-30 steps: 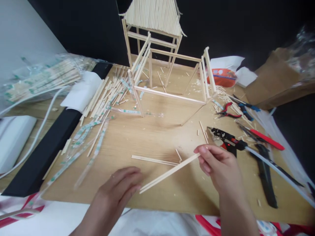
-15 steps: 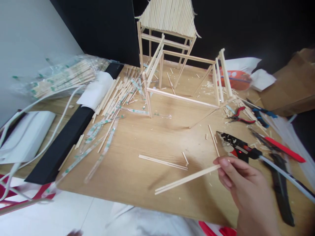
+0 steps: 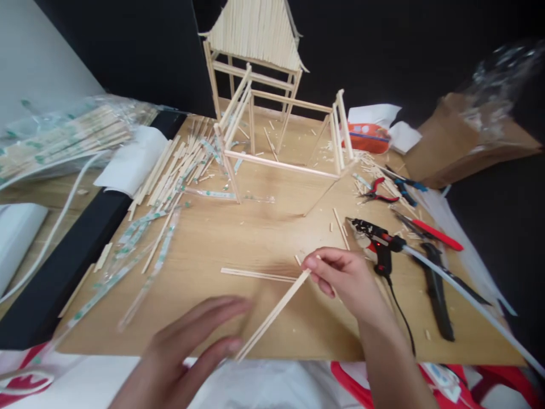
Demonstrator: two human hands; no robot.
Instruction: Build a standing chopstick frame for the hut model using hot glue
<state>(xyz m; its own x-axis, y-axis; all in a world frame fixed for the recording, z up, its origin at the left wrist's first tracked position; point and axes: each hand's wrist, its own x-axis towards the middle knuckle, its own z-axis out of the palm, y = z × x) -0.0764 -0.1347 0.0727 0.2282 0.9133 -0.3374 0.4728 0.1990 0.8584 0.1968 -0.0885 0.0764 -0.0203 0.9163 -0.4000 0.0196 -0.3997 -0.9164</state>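
Between thumb and fingers, my right hand [image 3: 340, 278] pinches one end of a pair of wooden sticks [image 3: 276, 309], which slant down toward the table's front edge. My left hand [image 3: 196, 335] is slightly blurred, thumb and fingers apart, close to the sticks' lower end; whether it touches them is hard to see. Behind the held pair lie two more thin sticks [image 3: 255, 275] on the tabletop. Farther back stands a stick-built frame [image 3: 281, 163], with a slatted roof [image 3: 255, 34] over its rear part. A glue gun [image 3: 374, 238] with a lit red light rests right of my right hand.
Loose sticks [image 3: 170, 170] and plastic wrappers [image 3: 140, 233] cover the left side. Red-handled pliers [image 3: 378, 193], a red-handled tool [image 3: 434, 233] and a black-handled tool [image 3: 438, 295] lie at right. A cardboard box [image 3: 451, 142] and an orange packet [image 3: 364, 138] stand behind them.
My left hand has come into view from below. My right hand has moved left with the sticks, which now tilt more steeply toward me. The view has shifted to the right.
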